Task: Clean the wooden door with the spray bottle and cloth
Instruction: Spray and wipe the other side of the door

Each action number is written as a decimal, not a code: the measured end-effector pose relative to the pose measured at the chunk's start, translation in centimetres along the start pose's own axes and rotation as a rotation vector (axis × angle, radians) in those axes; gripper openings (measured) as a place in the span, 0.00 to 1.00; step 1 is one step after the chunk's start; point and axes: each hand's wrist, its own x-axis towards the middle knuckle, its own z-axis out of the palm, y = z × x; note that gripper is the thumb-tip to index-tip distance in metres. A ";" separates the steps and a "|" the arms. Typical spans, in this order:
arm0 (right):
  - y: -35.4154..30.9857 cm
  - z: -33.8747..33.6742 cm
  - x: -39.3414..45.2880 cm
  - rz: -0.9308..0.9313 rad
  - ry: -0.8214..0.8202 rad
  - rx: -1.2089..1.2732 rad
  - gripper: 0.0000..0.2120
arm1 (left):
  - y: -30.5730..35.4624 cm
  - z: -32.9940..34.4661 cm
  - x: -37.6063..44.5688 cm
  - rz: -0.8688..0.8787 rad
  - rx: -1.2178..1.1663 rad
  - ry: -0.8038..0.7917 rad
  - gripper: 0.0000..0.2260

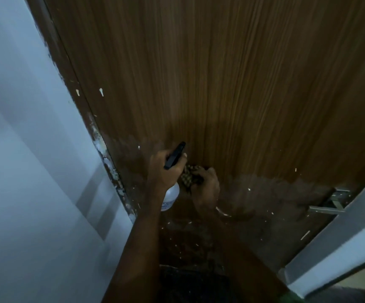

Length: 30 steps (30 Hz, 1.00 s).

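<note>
Both hands work low against the wooden door (232, 84): my left hand (164, 169) wraps its grip round the spray bottle (171, 195), my right hand (205, 186) bunches the cloth (188, 177) just beyond. Spraying now could soak cloth, not wood.

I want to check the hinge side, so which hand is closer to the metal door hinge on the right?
Right. The right hand, gripping the checked cloth against the door, lies closer to the hinge. The left hand, holding the spray bottle, is farther left.
</note>
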 end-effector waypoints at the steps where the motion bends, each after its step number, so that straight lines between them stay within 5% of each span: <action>1: 0.2 0.3 -0.6 0.049 0.011 -0.009 0.20 | -0.2 -0.3 0.0 -0.001 -0.007 -0.011 0.19; 8: -7.4 -1.6 4.4 -0.216 0.335 0.197 0.19 | -1.8 -2.1 -0.4 -0.011 -0.005 -0.072 0.15; 11: -6.1 0.0 2.5 -0.319 0.178 0.070 0.15 | -2.9 -3.1 -0.5 -0.042 -0.005 -0.062 0.15; 15: -4.0 2.3 -1.2 -0.146 -0.036 0.054 0.31 | -3.8 -4.4 -0.5 -0.072 0.000 -0.033 0.23; 22: -8.8 2.0 3.9 -0.293 0.350 0.117 0.21 | -5.1 -6.5 -1.5 -0.100 -0.022 -0.049 0.17; 24: -7.2 2.9 3.5 -0.398 0.250 -0.017 0.19 | -5.3 -6.9 -1.3 -0.104 -0.008 -0.045 0.16; 28: -2.8 5.6 1.0 -0.461 -0.212 -0.367 0.21 | -6.1 -7.6 -0.9 -0.144 -0.012 -0.010 0.20; 30: -3.1 5.9 0.3 -0.396 -0.214 -0.343 0.22 | -6.5 -7.9 -1.2 -0.166 -0.034 -0.015 0.22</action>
